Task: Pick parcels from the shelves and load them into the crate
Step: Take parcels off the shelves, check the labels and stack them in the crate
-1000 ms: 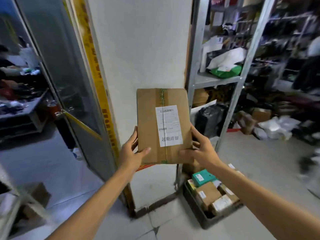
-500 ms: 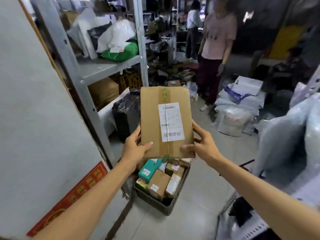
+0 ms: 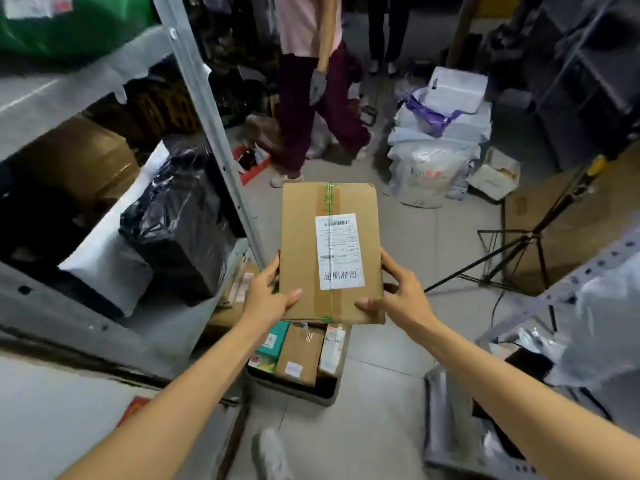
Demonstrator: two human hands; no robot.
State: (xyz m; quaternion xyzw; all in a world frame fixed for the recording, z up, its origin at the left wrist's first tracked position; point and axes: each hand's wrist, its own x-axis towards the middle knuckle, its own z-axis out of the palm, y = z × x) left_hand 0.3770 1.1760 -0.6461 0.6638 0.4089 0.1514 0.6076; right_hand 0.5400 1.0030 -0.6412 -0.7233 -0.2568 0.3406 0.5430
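Head view: cardboard parcel [image 3: 330, 252] clamped between left hand [image 3: 268, 297] and right hand [image 3: 398, 294], label up, directly above crate [image 3: 311, 393]. Two-sided hold likely steadies lowering onto packed boxes.

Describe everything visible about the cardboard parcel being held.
The cardboard parcel is a flat brown box, sealed by a tape strip with green markings, bearing a white shipping label with printed text. It is held above the crate, the left hand and right hand gripping its near corners.
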